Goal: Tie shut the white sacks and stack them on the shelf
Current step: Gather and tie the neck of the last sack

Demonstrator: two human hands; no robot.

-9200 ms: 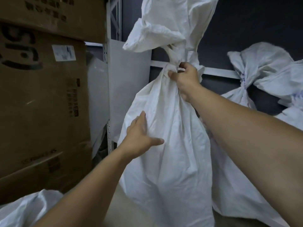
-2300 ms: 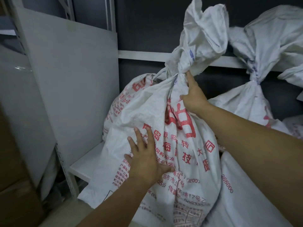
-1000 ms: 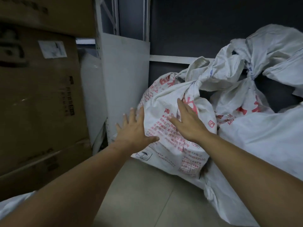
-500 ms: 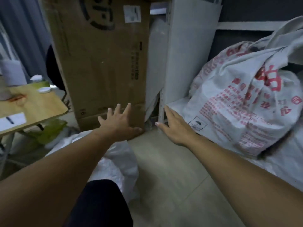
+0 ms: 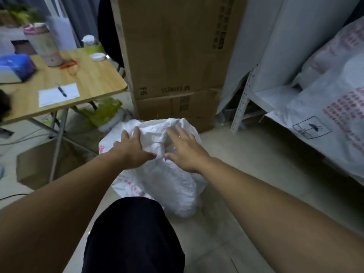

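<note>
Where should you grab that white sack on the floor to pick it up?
Grab the loose crumpled top of the white sack, coming from above. It stands upright and its bulging body looks too wide to grip; the top can bunch into a neck.

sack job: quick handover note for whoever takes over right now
Left hand: open, fingers on top of the floor sack.
Right hand: open, spread at the same top; contact is blurred.
The floor sack stands in front of the boxes, and its top looks untied.
Done: a printed sack lies on the shelf; its neck is out of view.
Left: tie the floor sack, then lift it onto the shelf.
</note>
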